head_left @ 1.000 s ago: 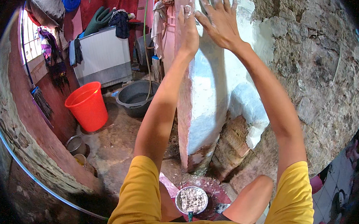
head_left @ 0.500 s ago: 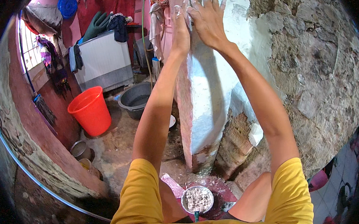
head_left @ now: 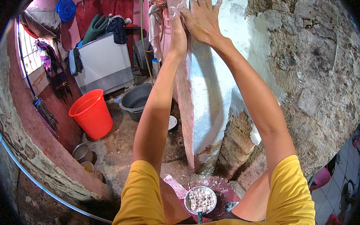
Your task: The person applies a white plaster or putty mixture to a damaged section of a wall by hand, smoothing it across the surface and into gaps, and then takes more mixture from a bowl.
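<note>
Both my arms reach up to the edge of a wall end coated in smooth white plaster (head_left: pixel 205 94). My right hand (head_left: pixel 202 22) lies flat on the white face near its corner, fingers stretched upward. Around the corner my left hand (head_left: pixel 177 32) rests against the pinkish side, with white paste on its fingers; its fingers look straight. The two thumbs nearly meet at the edge. Below, between my knees, a round bowl (head_left: pixel 200 200) holds lumpy whitish paste, and a dark green handle (head_left: pixel 200 217) sticks out at its near rim.
Rough bare masonry (head_left: pixel 309 63) continues to the right, with broken steps of stone (head_left: pixel 236 138) low beside the plaster. On the left floor stand a red bucket (head_left: pixel 91 113), a dark basin (head_left: pixel 136 100) and small pots (head_left: pixel 82 152). A blue pipe (head_left: pixel 31 175) runs along the lower left.
My right hand has slid a little left, closer to the corner. My left hand has shifted slightly left too. The bowl stays on the floor.
</note>
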The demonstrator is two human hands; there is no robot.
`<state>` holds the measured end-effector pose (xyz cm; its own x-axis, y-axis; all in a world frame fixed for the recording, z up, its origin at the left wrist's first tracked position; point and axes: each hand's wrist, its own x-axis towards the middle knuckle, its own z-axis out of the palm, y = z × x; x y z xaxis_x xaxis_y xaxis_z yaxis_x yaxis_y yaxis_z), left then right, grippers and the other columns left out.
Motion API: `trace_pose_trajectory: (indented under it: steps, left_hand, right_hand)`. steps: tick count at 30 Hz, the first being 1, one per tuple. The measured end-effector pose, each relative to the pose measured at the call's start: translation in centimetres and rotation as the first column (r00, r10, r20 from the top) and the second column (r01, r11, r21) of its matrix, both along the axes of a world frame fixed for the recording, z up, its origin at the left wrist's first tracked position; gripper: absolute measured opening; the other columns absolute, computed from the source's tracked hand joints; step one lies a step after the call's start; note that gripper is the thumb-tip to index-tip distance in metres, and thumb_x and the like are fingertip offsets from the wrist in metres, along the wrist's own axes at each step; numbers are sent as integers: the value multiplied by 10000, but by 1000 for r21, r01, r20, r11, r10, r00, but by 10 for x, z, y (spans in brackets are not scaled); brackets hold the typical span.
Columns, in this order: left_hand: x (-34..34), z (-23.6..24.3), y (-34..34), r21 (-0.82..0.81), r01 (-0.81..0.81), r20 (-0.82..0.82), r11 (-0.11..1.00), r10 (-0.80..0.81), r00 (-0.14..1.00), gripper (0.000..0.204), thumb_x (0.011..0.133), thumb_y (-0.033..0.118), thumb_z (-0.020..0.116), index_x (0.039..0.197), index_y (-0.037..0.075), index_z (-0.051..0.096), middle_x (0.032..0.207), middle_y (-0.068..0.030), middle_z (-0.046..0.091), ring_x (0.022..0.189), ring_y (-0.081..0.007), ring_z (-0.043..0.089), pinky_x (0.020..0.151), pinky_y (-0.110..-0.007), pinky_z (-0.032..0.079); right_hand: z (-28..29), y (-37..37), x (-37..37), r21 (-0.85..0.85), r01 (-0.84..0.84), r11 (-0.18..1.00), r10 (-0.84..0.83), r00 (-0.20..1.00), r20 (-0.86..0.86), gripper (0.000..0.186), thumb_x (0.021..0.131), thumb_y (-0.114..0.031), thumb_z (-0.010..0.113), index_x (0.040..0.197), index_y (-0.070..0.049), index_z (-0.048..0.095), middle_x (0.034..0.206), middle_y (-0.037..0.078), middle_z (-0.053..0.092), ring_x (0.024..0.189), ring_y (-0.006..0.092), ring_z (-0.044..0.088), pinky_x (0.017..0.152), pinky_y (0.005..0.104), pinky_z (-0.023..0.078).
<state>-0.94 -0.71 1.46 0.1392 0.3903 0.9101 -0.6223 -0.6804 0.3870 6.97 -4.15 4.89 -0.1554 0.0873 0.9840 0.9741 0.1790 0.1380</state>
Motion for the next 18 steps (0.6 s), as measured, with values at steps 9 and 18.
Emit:
trace_pose_trajectory:
  steps: [9,18]
  left_hand:
    - [-12,-2,10,52,174,-130,983,-166,978,754,919,589,149,1400,13,231,1436,-93,274,1328,-206,233,1097,-335,149]
    - [-10,0,-3,110,11,-93,994,-1,996,790,908,607,118,1408,0,194,1471,-128,194,1366,-219,139,1111,-319,60]
  right_hand:
    - [-1,-21,-8,-142,59,988,-39,989,141,495,855,-312,417,1198,36,498,1397,338,182,1319,477,107,1048,597,50]
    - [-7,11,15,105,-114,988,117,993,-24,518,839,-363,431,1231,-35,516,1421,307,168,1336,462,77,1012,652,5]
